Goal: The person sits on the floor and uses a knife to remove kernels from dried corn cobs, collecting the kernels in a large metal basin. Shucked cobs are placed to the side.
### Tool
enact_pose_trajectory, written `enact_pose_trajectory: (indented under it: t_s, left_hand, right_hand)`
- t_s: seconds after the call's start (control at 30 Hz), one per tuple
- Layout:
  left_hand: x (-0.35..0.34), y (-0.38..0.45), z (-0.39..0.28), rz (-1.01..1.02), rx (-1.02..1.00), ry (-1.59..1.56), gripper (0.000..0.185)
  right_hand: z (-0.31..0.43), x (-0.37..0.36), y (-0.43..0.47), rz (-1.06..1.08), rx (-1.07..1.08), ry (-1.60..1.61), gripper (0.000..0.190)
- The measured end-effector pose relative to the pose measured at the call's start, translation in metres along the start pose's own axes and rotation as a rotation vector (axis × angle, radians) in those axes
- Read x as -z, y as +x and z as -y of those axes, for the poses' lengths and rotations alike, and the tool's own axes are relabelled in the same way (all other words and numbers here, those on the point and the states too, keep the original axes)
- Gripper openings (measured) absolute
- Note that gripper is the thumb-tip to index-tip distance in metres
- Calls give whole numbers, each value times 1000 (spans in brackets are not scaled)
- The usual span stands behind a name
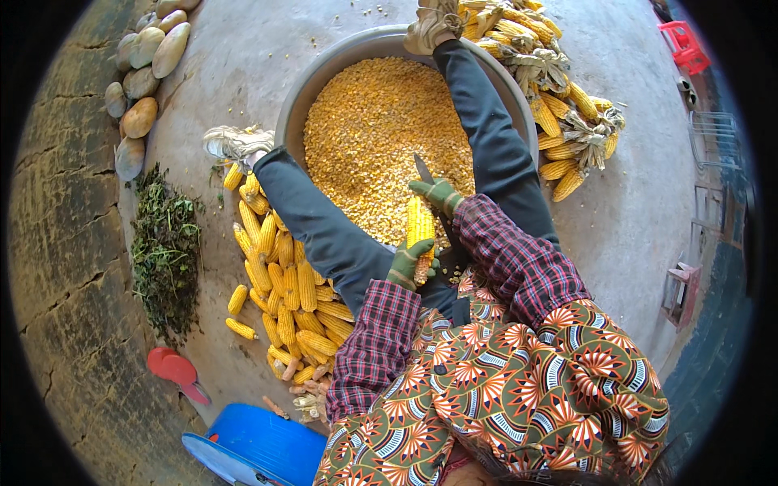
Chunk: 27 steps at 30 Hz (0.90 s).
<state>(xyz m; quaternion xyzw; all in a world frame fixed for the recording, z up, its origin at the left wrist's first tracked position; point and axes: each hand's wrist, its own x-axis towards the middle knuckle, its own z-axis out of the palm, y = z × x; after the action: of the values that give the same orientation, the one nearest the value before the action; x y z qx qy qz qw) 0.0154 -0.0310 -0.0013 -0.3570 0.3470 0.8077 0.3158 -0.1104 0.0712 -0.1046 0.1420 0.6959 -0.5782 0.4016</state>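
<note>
My left hand (414, 262), in a green glove, grips the lower end of a yellow corn cob (419, 223) held upright over the near edge of the kernels. Just above and to its right, my gloved right hand (439, 193) rests on a dark, narrow metal tool with a pointed tip (422, 168); part of the tool shows below the hand, beside the cob. Whether the fingers close round it is hard to tell. Loose corn kernels (377, 121) fill much of a large round metal basin (296, 115) between my legs.
Husked corn cobs (292, 285) lie heaped left of my left leg. Cobs with tied husks (565, 133) lie beyond the basin at right. Wilted greens (164, 255), large stones (141, 118), a blue tub (267, 446) and a red plastic stool (684, 47) stand or lie around.
</note>
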Motion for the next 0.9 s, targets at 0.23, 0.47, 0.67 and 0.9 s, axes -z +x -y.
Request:
enact_pose_trajectory:
  t_s: [0.23,0.47,0.67,0.9]
  left_hand:
    - [-4,0,0,-46,-25,60,33]
    - [-2,2,0,-43,-35,80,33]
    - [3,6,6,-35,-80,76,32]
    - [13,22,8,-25,60,-156,42]
  right_hand:
    - [25,3,-27,55,69,-8,67]
    - [20,4,-19,44,-6,-59,62]
    - [31,6,-30,64,33,-148,70]
    - [36,6,-35,-25,15,-184,55]
